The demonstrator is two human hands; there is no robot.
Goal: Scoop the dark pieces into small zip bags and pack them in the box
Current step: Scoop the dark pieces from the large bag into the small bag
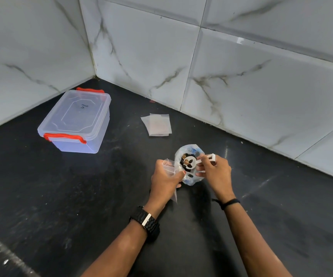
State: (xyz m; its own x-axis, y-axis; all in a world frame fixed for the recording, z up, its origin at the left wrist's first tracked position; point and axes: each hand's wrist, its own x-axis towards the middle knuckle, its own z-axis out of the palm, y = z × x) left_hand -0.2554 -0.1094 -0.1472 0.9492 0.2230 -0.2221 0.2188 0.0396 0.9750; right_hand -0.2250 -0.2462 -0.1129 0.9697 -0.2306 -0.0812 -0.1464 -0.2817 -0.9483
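On the black worktop [81,196], the right hand [215,172] pinches a white plastic scoop [191,163] full of dark pieces [183,163] over a clear bag. The left hand [165,176] grips a small clear zip bag [169,166]. The closed clear plastic box with red clips [75,120] sits far left, and flat empty zip bags [157,124] lie in the middle.

even light, wide-angle edge distortion

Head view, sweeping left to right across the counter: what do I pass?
Box → spare zip bags → left hand gripping a zip bag → scoop with dark pieces → right hand.
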